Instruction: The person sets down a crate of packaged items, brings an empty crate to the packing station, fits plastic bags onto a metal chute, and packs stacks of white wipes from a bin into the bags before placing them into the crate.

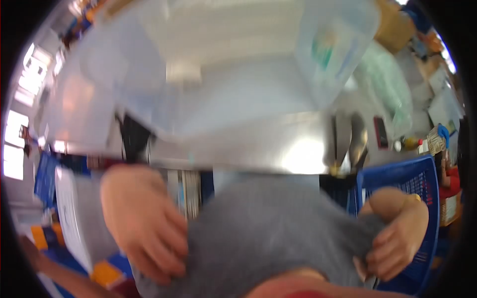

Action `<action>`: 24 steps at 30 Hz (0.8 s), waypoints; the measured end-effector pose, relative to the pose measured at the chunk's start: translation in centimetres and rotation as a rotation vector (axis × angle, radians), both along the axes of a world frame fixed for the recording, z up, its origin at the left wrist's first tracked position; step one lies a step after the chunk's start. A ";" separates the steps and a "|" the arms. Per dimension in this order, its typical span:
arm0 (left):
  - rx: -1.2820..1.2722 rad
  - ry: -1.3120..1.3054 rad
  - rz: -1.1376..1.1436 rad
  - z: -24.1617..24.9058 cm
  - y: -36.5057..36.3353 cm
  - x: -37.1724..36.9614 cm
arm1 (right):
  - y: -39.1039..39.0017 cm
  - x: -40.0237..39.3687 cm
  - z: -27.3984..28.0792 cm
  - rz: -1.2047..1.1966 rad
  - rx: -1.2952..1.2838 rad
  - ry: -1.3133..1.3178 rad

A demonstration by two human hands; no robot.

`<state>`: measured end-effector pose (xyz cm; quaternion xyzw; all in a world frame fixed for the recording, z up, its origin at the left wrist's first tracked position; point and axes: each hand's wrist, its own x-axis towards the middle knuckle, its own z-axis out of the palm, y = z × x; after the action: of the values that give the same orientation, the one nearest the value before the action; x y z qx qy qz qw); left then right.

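Left hand (146,223) and right hand (397,236) against grey garment (268,218), near shiny table (238,154), cannot tell either grip

The basket (407,176) is blue, the blurred trousers (268,213) seemingly plain grey.

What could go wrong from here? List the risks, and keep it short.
The dark, red-edged item lies near the front of the metal table, so a bump might knock it off.
The blue basket stands close by the right hand; the arm could knock its rim when it moves.
The black item at the table's front edge is just above the left hand, which might snag it if raised.
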<state>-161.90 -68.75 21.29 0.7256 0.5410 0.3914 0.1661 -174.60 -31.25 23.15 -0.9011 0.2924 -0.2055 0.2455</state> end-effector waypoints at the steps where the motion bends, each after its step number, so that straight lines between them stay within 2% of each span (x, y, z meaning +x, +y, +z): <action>1: -0.074 0.131 -0.045 1.8 -0.1 -1.6 | 0.3 -0.4 0.6 -0.045 -0.074 0.131; 3: -0.042 0.107 -0.191 2.7 1.0 -1.4 | 1.8 1.9 0.5 0.066 0.083 -0.053; 4: -0.013 0.069 -0.209 2.8 0.7 -0.9 | 2.2 2.8 0.7 0.048 0.105 -0.095; 7: 0.093 0.195 -0.161 2.2 -1.6 0.5 | 1.1 5.2 3.2 -0.120 -0.192 -0.467; 8: 0.092 0.213 -0.200 1.7 -1.4 -1.3 | 0.9 4.8 4.2 -0.154 -0.205 -0.444; 10: 0.098 0.035 -0.242 -0.1 -0.2 -6.0 | 1.1 3.9 6.5 -0.184 0.188 -0.282; 11: 0.118 -0.127 -0.252 -2.0 1.2 -7.0 | 2.3 2.8 6.9 -0.166 0.228 -0.262; 12: 0.128 -0.210 -0.278 -3.8 1.9 -8.2 | 3.9 -0.2 5.8 -0.166 0.137 -0.322; 14: 0.078 -0.325 0.357 -7.7 3.5 -11.5 | 7.2 -6.4 2.2 -0.233 -0.121 -0.519; 15: -0.043 -0.383 0.574 -8.9 4.9 -13.2 | 8.8 -10.1 0.6 -0.327 -0.261 -0.623; 16: -0.161 -0.298 0.711 -9.7 6.6 -14.7 | 9.2 -13.1 -1.4 -0.488 -0.384 -0.754; 17: -0.276 -0.263 0.861 -11.4 8.0 -16.2 | 7.4 -15.5 -5.1 -0.596 -0.490 -1.146; 18: -0.376 -0.213 0.952 -14.3 8.5 -18.8 | 5.8 -17.6 -8.4 -1.179 -0.474 -1.095; 19: -0.517 -0.202 1.018 -18.6 8.7 -20.0 | 4.3 -19.8 -12.4 -1.541 -0.347 -0.979; 20: -0.574 -0.270 0.977 -24.3 8.5 -16.9 | 2.2 -21.0 -16.8 -1.817 -0.220 -0.806; 21: -0.750 0.024 1.264 -28.9 8.0 -15.4 | 0.3 -20.7 -21.3 -1.866 -0.023 -0.907; 22: -0.829 0.401 1.595 -30.0 7.7 -20.1 | -0.9 -25.9 -18.6 -1.850 -0.129 -0.822; 23: -0.760 0.461 1.627 -30.8 8.4 -24.3 | -1.3 -28.6 -18.2 -1.865 -0.293 -0.626; 24: -0.686 0.474 1.708 -32.5 8.1 -24.9 | -2.4 -28.8 -20.3 -1.892 -0.375 -0.490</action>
<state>-186.81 -60.65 -11.23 0.0570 0.9937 0.0428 -0.0863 -203.39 -33.64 2.88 -0.2539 0.7946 -0.5399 -0.1123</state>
